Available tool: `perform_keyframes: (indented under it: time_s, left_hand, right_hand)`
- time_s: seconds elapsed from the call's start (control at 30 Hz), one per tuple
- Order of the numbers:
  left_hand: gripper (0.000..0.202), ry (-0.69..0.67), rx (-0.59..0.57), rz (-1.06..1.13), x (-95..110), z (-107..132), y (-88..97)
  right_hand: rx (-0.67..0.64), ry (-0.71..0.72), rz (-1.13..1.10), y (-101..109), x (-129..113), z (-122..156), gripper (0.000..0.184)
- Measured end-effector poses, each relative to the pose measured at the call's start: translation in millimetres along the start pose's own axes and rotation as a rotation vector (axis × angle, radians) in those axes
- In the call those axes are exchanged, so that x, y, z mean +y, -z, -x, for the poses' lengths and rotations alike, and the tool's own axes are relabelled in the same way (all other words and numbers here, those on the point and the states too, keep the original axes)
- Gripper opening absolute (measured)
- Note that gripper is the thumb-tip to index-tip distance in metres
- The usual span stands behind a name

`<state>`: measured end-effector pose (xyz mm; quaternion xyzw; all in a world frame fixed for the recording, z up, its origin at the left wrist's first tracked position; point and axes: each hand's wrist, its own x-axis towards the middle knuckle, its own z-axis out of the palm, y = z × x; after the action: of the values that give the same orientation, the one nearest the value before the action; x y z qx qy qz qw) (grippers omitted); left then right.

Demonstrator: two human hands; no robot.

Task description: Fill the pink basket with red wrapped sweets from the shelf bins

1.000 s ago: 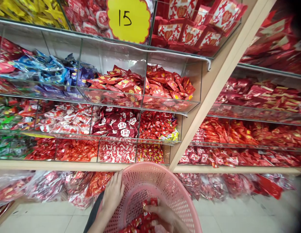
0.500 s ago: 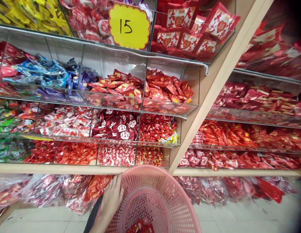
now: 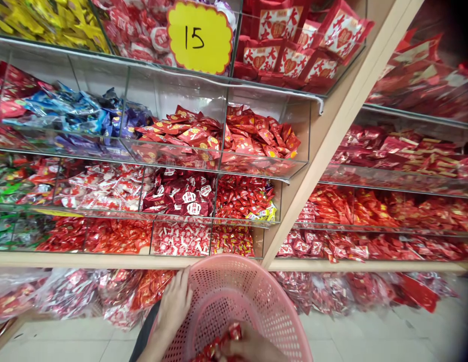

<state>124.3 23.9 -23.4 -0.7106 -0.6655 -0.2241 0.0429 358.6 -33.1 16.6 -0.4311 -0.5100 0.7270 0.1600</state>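
Note:
A pink plastic basket [image 3: 273,296] with holes in its wall stands tilted below the shelves, its mouth towards me. My left hand [image 3: 176,301] is closed over its left rim, the fingers on the outside and top of the edge. Inside the basket, at the bottom, lies a small heap of red-wrapped candies [image 3: 207,352]. My right hand [image 3: 249,344] is down in the basket, somewhat blurred, with its fingers curled round some of these candies; a shiny red wrapper shows at the fingertips.
Clear-fronted shelf bins hold wrapped sweets: red packets [image 3: 184,133], maroon packets [image 3: 181,193], blue packets [image 3: 71,108]. A yellow sign [image 3: 199,37] reads 15. A slanting wooden post [image 3: 332,151] parts two shelf sections. Plastic bags of sweets [image 3: 68,291] lie beneath, above the tiled floor [image 3: 354,332].
My right hand has come into view, reaching into the basket from the lower right and closing on candies. More red candies show there. My left hand keeps its hold on the rim.

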Motion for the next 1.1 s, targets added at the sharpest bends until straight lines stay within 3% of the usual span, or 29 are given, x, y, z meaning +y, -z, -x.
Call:
perform_keyframes:
  time_s: [0.1,0.2,0.3,0.53,0.7,0.9,1.1]
  left_hand:
    - [0.047,0.000,-0.004,0.003,0,0,0.8]
    - [0.047,0.000,-0.019,0.006,1,-1,1.8]
    - [0.046,0.003,-0.030,-0.002,2,-1,3.1]
    - [0.046,0.005,-0.018,-0.010,3,-1,5.3]
    - [0.046,0.006,-0.029,-0.006,3,0,5.7]
    - [0.046,0.008,-0.012,0.016,3,-1,5.9]
    - [0.046,0.010,-0.036,-0.008,3,0,4.8]
  right_hand:
    - [0.148,-0.034,-0.423,-2,-19,-4,0.022]
    - [0.189,0.014,-0.561,-1,-32,-6,0.030]
    - [0.147,0.003,-0.518,2,-33,-9,0.033]
    - [0.242,-0.110,-0.453,7,-8,-20,0.038]
    - [0.274,-0.155,-0.378,5,2,-24,0.028]
    - [0.200,-0.135,-0.186,1,5,-19,0.027]
    - [0.076,-0.058,0.083,-6,36,-15,0.023]
